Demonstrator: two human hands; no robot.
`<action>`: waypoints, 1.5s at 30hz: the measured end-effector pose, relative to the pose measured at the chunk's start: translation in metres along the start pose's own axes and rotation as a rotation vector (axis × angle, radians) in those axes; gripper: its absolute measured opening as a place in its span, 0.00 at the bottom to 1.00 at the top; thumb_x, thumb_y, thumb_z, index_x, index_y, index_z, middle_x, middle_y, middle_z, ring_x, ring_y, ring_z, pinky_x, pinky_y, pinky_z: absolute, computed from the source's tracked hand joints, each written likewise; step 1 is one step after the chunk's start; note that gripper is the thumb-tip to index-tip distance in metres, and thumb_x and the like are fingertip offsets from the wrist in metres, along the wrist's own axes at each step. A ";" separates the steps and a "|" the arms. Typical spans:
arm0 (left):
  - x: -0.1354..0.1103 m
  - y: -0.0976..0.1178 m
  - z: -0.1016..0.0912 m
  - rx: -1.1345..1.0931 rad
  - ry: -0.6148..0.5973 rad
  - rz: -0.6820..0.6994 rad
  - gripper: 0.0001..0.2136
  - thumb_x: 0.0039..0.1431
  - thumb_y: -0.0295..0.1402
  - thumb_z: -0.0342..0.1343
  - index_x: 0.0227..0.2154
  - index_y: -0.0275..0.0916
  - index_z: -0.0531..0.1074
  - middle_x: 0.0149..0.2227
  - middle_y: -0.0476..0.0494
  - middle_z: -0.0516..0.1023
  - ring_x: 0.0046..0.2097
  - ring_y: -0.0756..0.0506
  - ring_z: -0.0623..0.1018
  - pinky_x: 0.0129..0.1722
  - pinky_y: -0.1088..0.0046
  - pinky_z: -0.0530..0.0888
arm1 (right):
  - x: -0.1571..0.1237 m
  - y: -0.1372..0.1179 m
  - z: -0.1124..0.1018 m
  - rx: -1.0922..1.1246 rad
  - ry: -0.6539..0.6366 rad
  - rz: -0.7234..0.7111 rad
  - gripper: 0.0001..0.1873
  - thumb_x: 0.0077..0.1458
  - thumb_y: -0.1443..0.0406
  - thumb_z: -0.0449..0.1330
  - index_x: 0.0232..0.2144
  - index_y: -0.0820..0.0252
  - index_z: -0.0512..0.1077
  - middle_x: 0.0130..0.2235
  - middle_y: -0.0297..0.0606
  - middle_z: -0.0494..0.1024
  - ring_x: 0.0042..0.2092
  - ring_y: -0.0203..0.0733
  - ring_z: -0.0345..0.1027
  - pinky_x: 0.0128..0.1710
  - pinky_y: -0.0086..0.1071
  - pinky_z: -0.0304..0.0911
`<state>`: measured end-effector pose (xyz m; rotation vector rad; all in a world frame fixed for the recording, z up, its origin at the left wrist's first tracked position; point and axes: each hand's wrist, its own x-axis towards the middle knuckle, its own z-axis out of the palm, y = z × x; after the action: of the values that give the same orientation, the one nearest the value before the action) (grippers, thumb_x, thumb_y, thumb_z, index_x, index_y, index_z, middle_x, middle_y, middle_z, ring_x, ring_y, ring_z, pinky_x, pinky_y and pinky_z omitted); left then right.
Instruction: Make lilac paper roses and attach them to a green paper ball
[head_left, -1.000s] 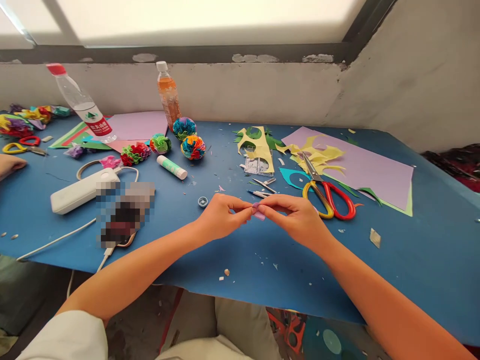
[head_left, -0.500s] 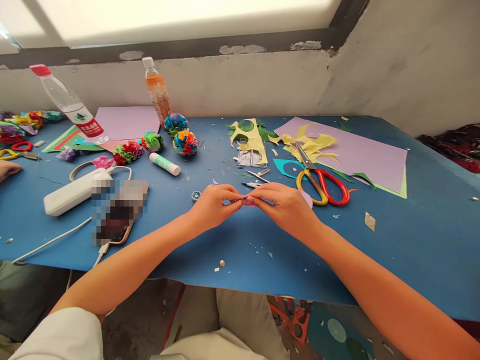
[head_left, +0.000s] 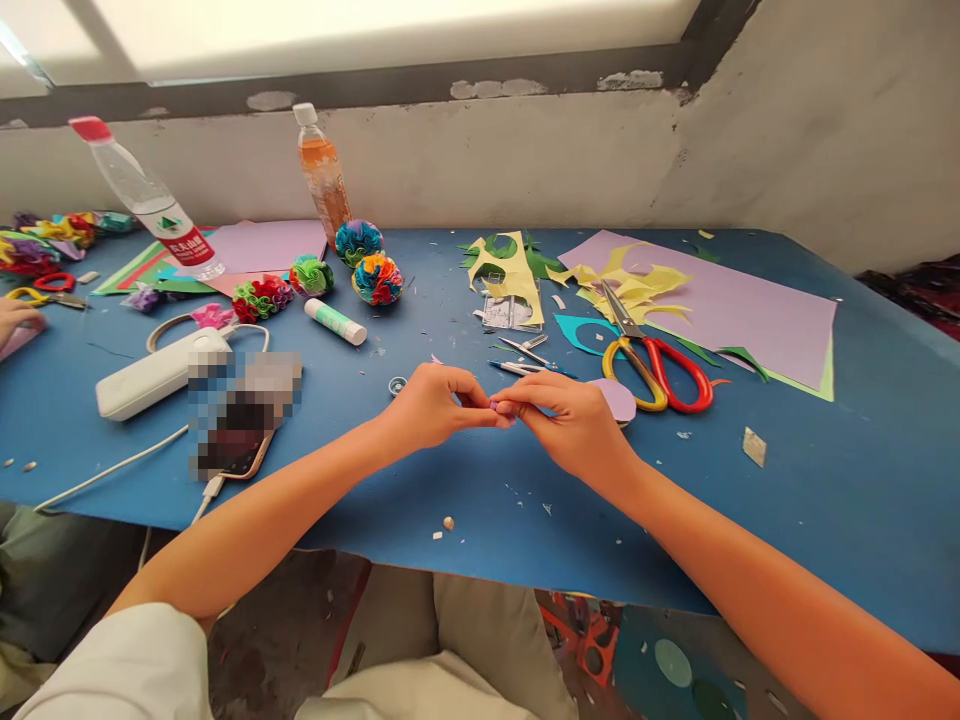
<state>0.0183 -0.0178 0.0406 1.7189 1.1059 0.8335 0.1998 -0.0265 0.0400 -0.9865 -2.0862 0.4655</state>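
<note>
**Pinching a purple paper scrap [head_left: 501, 405]**

Left hand [head_left: 431, 405] and right hand [head_left: 574, 420] meet tip to tip, fingers clamped tight on the scrap, just over the blue surface [head_left: 480, 490]. Just past the right fingers: a purple disc [head_left: 619, 398], then red-yellow scissors [head_left: 637, 350].

Both forearms reach forward; the left hand [head_left: 431, 405] and right hand [head_left: 576, 420] meet, fingertips pinched together.

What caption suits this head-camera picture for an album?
At a blue table, the left hand and right hand pinch a purple paper piece, near scissors and paper balls.
</note>
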 end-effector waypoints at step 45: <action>0.010 0.000 -0.022 -0.387 -0.266 0.153 0.12 0.38 0.33 0.71 0.25 0.34 0.76 0.25 0.48 0.76 0.29 0.52 0.75 0.23 0.81 0.74 | 0.003 0.005 -0.013 -0.148 0.135 -0.466 0.11 0.54 0.76 0.59 0.32 0.56 0.74 0.33 0.35 0.78 0.35 0.34 0.73 0.32 0.25 0.69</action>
<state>0.0029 -0.0017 0.0494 1.5423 0.5953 0.8222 0.2104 -0.0210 0.0469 -0.5617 -2.1593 0.0071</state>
